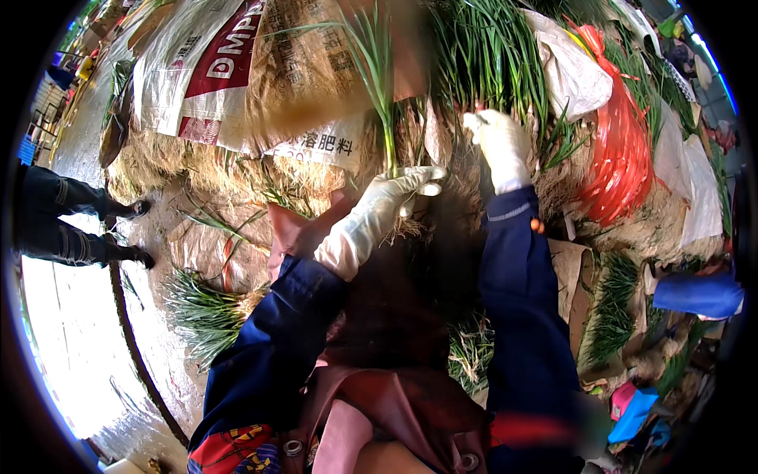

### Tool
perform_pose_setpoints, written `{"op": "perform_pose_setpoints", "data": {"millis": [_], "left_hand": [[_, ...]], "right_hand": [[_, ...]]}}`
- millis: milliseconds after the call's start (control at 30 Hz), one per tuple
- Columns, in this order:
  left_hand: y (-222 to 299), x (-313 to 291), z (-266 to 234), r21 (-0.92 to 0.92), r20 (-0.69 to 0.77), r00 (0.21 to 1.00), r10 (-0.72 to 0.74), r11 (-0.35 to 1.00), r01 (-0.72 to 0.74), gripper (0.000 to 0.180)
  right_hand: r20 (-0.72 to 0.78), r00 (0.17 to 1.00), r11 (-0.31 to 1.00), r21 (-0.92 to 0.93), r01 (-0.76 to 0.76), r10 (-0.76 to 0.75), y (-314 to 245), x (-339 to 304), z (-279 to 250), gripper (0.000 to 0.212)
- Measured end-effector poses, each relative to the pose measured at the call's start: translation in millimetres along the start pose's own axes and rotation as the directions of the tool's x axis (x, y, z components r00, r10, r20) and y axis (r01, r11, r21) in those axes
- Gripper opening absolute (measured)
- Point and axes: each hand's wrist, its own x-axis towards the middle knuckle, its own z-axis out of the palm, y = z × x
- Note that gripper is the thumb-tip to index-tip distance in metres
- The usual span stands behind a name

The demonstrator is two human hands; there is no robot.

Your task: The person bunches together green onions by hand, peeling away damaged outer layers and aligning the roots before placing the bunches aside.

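Observation:
My left hand (380, 207), in a pale rubber glove, is closed around a few spring onions (387, 118) at the middle. Their green leaves point up and away, and roots hang below the fingers. My right hand (499, 142), gloved likewise, is at the near edge of a big heap of spring onions (493, 55). Its fingers are curled in by the stem bases; whether anything is between them is hidden. A tied bunch of spring onions (207, 312) lies on the ground beside my left forearm.
Printed woven sacks (197, 71) cover a rooty heap at the far left. Red plastic strings (616, 150) hang over the pile at right, beside a white sheet (572, 71). A person's legs (79, 217) are at the left. A brown apron (395, 340) covers my lap.

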Motion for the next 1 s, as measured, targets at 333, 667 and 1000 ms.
{"op": "perform_pose_setpoints", "data": {"millis": [333, 667, 1000], "left_hand": [[-13.2, -6.1, 5.5, 0.044, -0.08, 0.995, 0.059, 0.997, -0.056, 0.026], [-43.9, -16.9, 16.5, 0.039, -0.115, 0.993, -0.015, 0.999, 0.02, 0.026], [-40.9, -27.5, 29.7, 0.024, -0.152, 0.986, -0.065, 0.997, 0.07, 0.022]], "right_hand": [[0.051, 0.998, 0.975, 0.22, 0.015, -0.027, 1.5, -0.9, -11.9, 0.032], [0.201, 0.97, 0.48, 0.87, -0.111, -0.14, 22.3, -77.6, 70.8, 0.023], [-0.337, 0.939, 0.729, 0.626, 0.276, -0.066, 62.8, -63.9, 75.9, 0.025]]}}
